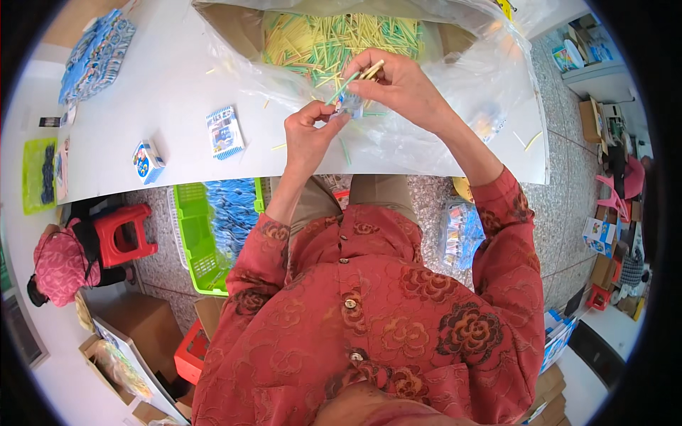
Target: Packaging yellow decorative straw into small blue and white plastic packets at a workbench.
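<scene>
My left hand [309,135] pinches a small blue and white packet [349,106] from below. My right hand [399,85] grips the same packet from the right and holds a few thin green and cream sticks [355,77] whose ends go into it. Both hands hover over a clear plastic bag [455,106] spread on the white table [163,78]. Just behind them a brown cardboard box [238,28], lined with the bag, holds a heap of green and yellow sticks [334,39].
A flat blue and white packet [224,132] and a small blue carton [147,161] lie on the table to the left. A green basket [195,234] of blue packets and a red stool [124,234] stand on the floor. Cardboard boxes sit at lower left and right.
</scene>
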The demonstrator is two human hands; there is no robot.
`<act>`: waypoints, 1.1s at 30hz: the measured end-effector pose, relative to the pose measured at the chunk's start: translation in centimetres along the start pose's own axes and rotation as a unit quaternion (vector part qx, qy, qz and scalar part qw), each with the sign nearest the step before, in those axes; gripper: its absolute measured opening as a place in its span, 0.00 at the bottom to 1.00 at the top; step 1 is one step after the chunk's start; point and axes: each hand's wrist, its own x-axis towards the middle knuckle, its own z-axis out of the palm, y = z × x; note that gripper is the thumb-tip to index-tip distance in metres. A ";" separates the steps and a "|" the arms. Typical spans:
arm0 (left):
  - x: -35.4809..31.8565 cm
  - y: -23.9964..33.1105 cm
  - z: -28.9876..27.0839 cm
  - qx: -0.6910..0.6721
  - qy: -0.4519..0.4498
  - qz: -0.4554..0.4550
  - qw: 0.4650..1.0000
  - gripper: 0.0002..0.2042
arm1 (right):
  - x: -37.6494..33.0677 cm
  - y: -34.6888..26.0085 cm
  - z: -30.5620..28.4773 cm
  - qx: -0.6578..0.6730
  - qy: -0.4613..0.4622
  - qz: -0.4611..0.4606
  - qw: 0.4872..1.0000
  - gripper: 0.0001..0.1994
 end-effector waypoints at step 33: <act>0.3 1.5 -0.3 -0.214 -0.102 -0.033 0.971 0.10 | -1.2 1.9 0.4 0.100 0.055 -0.002 0.994 0.12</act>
